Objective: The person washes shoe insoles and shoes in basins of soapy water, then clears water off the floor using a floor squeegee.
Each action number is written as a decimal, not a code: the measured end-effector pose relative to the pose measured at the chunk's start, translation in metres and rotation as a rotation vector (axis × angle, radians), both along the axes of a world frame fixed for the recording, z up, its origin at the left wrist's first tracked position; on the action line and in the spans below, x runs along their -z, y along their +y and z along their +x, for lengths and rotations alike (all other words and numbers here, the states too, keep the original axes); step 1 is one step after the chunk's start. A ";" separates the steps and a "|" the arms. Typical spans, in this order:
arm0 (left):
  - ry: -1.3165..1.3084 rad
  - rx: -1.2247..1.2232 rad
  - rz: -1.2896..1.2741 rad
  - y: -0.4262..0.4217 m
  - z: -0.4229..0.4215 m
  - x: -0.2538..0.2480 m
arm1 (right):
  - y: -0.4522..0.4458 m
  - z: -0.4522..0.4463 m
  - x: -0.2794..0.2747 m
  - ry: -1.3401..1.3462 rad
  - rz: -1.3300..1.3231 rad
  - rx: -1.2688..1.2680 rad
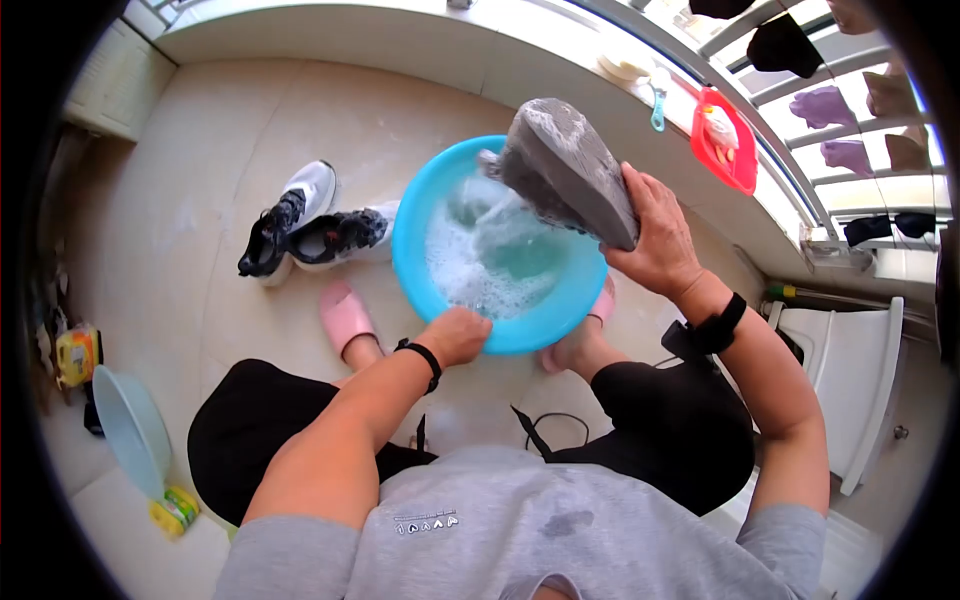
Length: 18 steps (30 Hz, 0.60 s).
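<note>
A wet grey shoe with suds on it is held above the right side of a blue basin, its sole facing up. My right hand is closed around one end of it. The basin holds foamy water. At the basin's near rim is my left hand, its fingers curled and closed; whatever they grip is hidden. Left of the basin, a pair of black-and-white shoes, one shoe and the other shoe, rest on the floor with foam on them.
Pink slippers are on my feet beside the basin. On the ledge lie a blue-handled brush and a red tray. A pale basin and a yellow packet stand at left. A white stool-like piece is at right.
</note>
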<state>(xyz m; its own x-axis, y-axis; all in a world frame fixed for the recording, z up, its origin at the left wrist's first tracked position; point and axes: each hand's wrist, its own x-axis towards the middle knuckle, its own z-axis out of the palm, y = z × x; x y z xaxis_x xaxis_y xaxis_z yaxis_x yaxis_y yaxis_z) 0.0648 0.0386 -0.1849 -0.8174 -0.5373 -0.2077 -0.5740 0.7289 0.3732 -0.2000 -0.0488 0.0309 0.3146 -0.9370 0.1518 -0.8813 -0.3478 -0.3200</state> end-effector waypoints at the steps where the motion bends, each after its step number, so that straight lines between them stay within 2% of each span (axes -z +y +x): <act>1: -0.001 0.009 -0.012 -0.003 0.001 -0.001 | -0.001 -0.010 0.003 -0.002 0.046 0.099; 4: 0.010 0.006 0.003 -0.001 -0.001 0.002 | 0.004 -0.054 0.004 -0.141 0.139 0.234; 5: 0.047 0.004 -0.054 0.001 0.000 0.005 | 0.009 -0.069 -0.006 -0.417 0.333 0.328; 7: 0.105 0.006 -0.121 0.003 0.001 0.010 | 0.025 -0.105 -0.020 -0.719 0.531 0.520; 9: 0.190 -0.011 -0.067 0.000 -0.001 0.006 | 0.057 -0.154 -0.024 -1.067 0.599 0.715; 10: 0.099 0.047 -0.029 -0.004 -0.003 0.005 | 0.079 -0.182 -0.023 -1.258 0.576 0.796; 12: 0.089 0.064 -0.012 -0.005 -0.008 -0.002 | 0.122 -0.207 -0.031 -1.584 0.217 0.938; 14: 0.100 0.066 -0.056 -0.002 -0.007 -0.004 | 0.161 -0.240 -0.063 -1.806 -0.063 0.936; 16: 0.064 0.077 -0.079 0.000 -0.005 0.003 | 0.190 -0.282 -0.119 -1.817 -0.376 0.811; 17: 0.032 0.076 -0.077 0.001 -0.006 -0.001 | 0.203 -0.323 -0.148 -1.654 -0.497 0.738; 18: 0.001 0.068 -0.070 0.001 -0.007 -0.009 | 0.210 -0.363 -0.175 -1.754 -0.722 0.762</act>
